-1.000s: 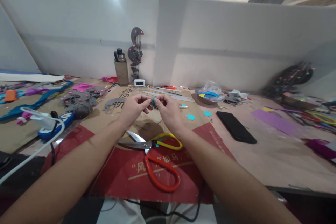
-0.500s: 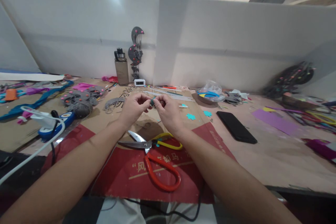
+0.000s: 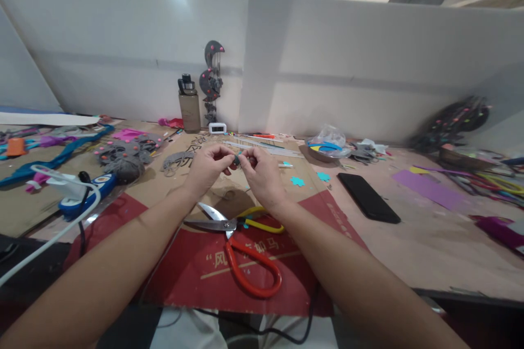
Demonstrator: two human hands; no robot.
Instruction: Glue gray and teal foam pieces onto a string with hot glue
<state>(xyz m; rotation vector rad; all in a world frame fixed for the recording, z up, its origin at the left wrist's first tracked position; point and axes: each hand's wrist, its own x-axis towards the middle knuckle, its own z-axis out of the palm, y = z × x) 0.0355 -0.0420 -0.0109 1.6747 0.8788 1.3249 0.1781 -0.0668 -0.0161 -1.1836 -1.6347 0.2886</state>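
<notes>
My left hand (image 3: 212, 168) and my right hand (image 3: 261, 172) meet over the cardboard, thumbs and fingertips pinched together. Between them is a small dark green piece (image 3: 236, 160), mostly covered by the fingers, so its exact kind does not show. Below the hands, scissors (image 3: 229, 225) lie spread on the red part of the cardboard (image 3: 180, 278), one handle red and the other yellow. To the right of my right hand lie turquoise flower-shaped cutouts (image 3: 297, 181).
A black phone (image 3: 368, 198) lies to the right, near a purple sheet (image 3: 428, 188). Behind stand a bottle (image 3: 189, 106) and a small white clock (image 3: 217, 128). On the left are a blue power strip (image 3: 88, 196), its white cable and grey felt pieces (image 3: 126, 155). A plastic-covered bowl (image 3: 327, 147) sits at the back.
Hardly anything differs. The fingers shift slightly around the small green piece, which stays in the same place between both hands.
</notes>
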